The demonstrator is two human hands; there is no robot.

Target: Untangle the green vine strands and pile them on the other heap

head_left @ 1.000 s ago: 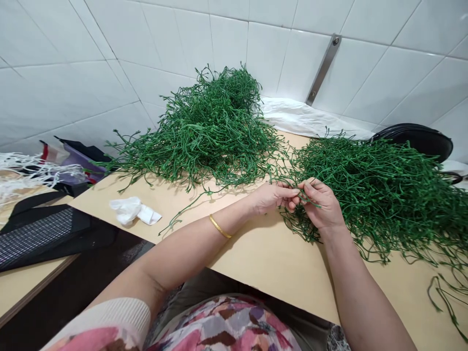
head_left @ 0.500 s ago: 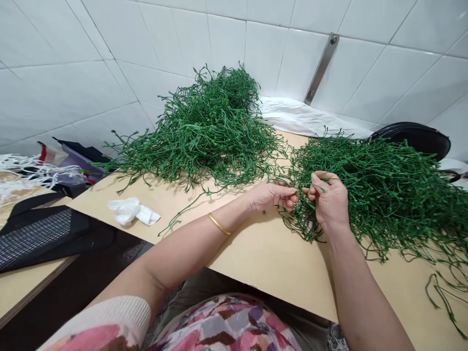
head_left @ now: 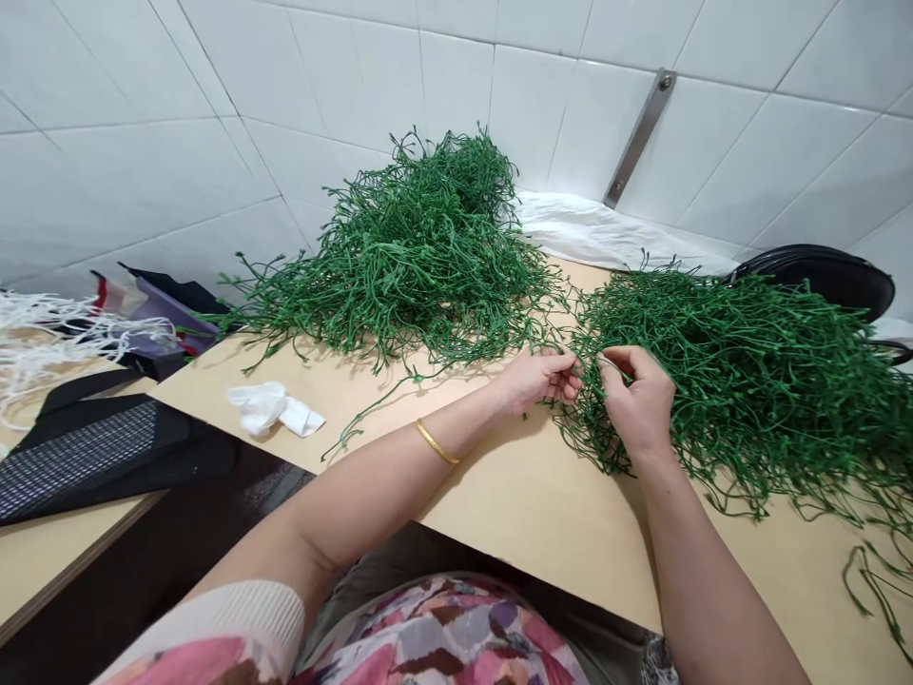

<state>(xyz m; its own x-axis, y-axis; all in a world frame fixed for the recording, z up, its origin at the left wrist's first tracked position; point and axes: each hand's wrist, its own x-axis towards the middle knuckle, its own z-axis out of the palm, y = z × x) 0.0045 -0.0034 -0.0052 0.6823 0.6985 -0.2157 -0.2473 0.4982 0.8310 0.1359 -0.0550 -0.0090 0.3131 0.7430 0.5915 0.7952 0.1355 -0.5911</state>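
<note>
While the person's patterned top [head_left: 442, 633] fills six o'clock, with twelve straight ahead, both forearms reach over a tan tabletop [head_left: 528, 509], the left one wearing a gold bangle [head_left: 437, 442]. At ten o'clock, on another surface, lies a black piece with a mesh panel [head_left: 92, 452]. A crumpled white tissue [head_left: 267, 409] rests at eleven.

Toward one o'clock the hands face each other, near but apart. The right hand [head_left: 638, 395] has thumb and forefinger brought together on a thin green strand [head_left: 609, 362]. The left hand [head_left: 536, 378] is curled, thumb against forefinger, with greenery at the tips; how tightly they meet, or whether they hold a strand, cannot be told.

Between one and two o'clock spreads the right heap of green stems [head_left: 748, 371], just beside the right hand. The left heap [head_left: 420, 257] rises at twelve, farther back. Beyond the right heap sits a black bag [head_left: 827, 276]; white cloth [head_left: 585, 228] lines the tiled wall [head_left: 456, 71] at one, under a metal bar [head_left: 640, 141].
</note>
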